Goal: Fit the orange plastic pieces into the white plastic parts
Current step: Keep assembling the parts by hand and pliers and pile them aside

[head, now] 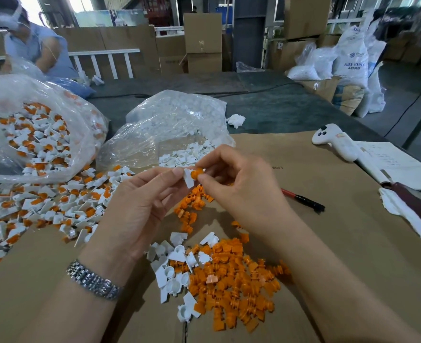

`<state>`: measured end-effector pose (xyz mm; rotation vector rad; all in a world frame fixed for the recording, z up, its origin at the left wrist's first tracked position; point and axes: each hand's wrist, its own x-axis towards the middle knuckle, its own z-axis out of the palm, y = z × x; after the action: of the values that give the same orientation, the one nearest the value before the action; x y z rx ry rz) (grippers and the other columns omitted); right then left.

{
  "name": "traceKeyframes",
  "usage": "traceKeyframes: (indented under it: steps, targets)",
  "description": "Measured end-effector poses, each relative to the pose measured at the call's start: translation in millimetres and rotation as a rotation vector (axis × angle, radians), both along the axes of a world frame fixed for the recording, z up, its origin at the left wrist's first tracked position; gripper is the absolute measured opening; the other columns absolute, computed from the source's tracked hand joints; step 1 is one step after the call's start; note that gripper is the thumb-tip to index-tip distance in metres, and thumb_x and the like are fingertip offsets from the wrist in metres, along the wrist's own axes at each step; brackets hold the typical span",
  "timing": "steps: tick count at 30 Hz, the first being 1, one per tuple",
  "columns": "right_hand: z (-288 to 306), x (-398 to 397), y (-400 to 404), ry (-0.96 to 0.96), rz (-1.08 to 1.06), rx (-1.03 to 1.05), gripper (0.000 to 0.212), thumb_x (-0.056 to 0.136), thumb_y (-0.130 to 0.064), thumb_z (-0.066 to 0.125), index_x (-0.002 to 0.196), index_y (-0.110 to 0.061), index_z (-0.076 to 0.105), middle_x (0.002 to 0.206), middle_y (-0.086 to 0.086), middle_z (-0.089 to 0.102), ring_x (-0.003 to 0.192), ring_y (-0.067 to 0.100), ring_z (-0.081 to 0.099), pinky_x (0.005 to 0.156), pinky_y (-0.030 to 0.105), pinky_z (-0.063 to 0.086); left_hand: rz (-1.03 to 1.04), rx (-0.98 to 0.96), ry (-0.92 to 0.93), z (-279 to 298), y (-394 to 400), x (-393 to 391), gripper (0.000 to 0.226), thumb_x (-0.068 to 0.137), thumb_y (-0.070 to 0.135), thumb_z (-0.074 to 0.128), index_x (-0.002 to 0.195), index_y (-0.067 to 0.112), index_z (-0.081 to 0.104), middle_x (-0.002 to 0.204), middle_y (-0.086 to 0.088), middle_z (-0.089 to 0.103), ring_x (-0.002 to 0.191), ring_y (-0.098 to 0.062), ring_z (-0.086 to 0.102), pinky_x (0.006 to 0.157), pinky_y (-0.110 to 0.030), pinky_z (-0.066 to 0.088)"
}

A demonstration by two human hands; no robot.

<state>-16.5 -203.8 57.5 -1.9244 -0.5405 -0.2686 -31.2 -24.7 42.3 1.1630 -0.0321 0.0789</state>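
Head-camera footage shows a job that is judged to be well under way but far from finished. Most of the completed work is gathered in the big clear bag (pixel 31 129) at the left, which is packed with white parts already carrying orange inserts, and more of the same is spilled from its mouth as a wide heap of finished pieces (pixel 43 204) across the cardboard sheet (pixel 328 243) covering the table. A second clear bag (pixel 174 127), set behind the hands, is seen to hold only bare white parts, so a large stock is still to be fitted. Nearer the body, a pile of loose orange pieces (pixel 236 288) is left unused, with a smaller cluster of loose white parts (pixel 172 271) touching its left edge, and a further scatter of orange pieces (pixel 192 206) is spread just below the hands. A red and black pen (pixel 303 200) is lying to the right, untouched. Above the scatter, one white part (pixel 188 179) is pinched between the thumb and fingertips of the left hand (pixel 140 206), while an orange piece (pixel 196 173) is clamped between the thumb and forefinger of the right hand (pixel 241 189) and is held against the white part. Whether it is fully seated cannot be told.
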Motion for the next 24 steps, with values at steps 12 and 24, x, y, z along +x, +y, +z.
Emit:
traceKeyframes:
  steps: [12,24]
  targets:
    - [-5,-2,9,-0.187,-0.093,-0.169,0.009,0.092,-0.016,0.07,0.101,-0.018,0.068,0.087,-0.006,0.065,0.079,0.009,0.062,0.07,0.027,0.055,0.085,0.216,-0.12,-4,-3,-1,0.02,0.067,0.026,0.087,0.084,0.017,0.082,0.101,-0.01,0.079,0.1,-0.024,0.076,0.087,-0.028,0.06]
    - [4,10,-15,-0.006,-0.155,-0.288,0.031,0.088,-0.052,0.07,0.109,-0.03,0.063,0.09,-0.014,0.066,0.078,0.0,0.063,0.066,0.018,0.053,0.005,-0.034,0.104,-1,2,2,0.012,0.071,0.003,0.08,0.082,0.002,0.079,0.101,-0.022,0.077,0.097,-0.032,0.077,0.072,-0.023,0.061]
